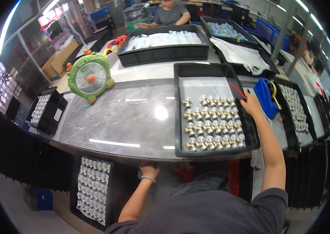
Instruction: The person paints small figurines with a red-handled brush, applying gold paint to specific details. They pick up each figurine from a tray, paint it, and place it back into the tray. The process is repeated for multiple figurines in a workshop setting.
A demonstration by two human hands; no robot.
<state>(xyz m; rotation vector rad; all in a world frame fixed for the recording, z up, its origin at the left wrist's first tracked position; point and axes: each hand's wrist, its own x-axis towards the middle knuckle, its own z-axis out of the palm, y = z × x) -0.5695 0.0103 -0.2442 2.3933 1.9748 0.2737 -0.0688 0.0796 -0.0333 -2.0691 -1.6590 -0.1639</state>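
Rows of small silver and brass-coloured metal fittings stand on a white liner in a black tray, on the table in front of me and to the right. At the tray's right side, my right hand is closed around a thin red stick, which points up and left over the liner; its exact kind does not show. Down at the table's front edge is my left hand, a pale band on its wrist. Its fingers are mostly hidden in shadow, so I cannot tell what they touch.
A green animal-shaped fan stands at the table's left. Further black trays of parts sit lower left, at the left and far right. A blue bin is right of my tray. Across the table, a person sits behind another tray.
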